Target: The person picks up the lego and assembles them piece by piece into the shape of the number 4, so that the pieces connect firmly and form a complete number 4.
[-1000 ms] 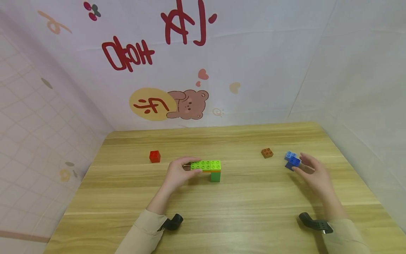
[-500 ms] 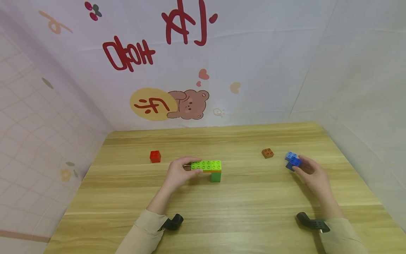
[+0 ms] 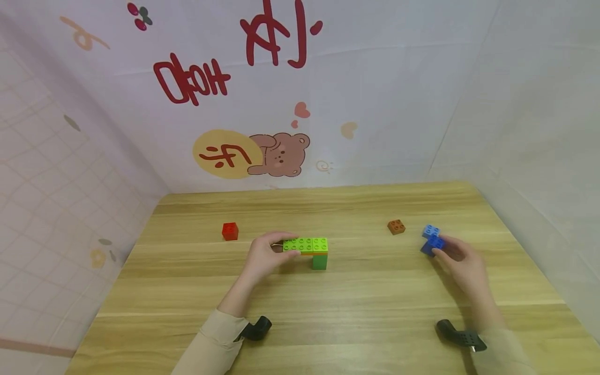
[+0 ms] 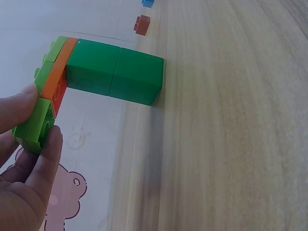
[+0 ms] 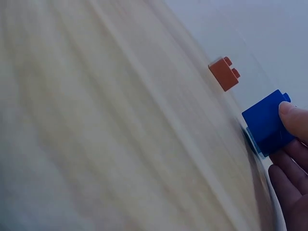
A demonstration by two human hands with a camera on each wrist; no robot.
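My left hand [image 3: 265,255] pinches the overhanging end of a lime-green brick [image 3: 300,245] between thumb and fingers. Beside it in the same top row sits a shorter lime brick [image 3: 320,245]. An orange layer [image 4: 59,67] lies under them, and two green bricks [image 4: 114,71] form the upright support below. On the right, the thumb and fingers of my right hand [image 3: 466,265] pinch a dark blue brick [image 5: 268,122], partly covered by the fingertips. Just behind it in the head view is a light blue brick [image 3: 430,231].
A brown brick [image 3: 396,226] lies left of the blue ones. A red brick [image 3: 230,231] stands toward the left rear of the wooden table [image 3: 356,312]. Pale cloth walls [image 3: 394,94] enclose the table's back and sides.
My right hand has drawn in closer on the dark blue brick, which has shifted slightly toward me, showing more of the light blue brick. My left hand keeps its hold on the lime brick.
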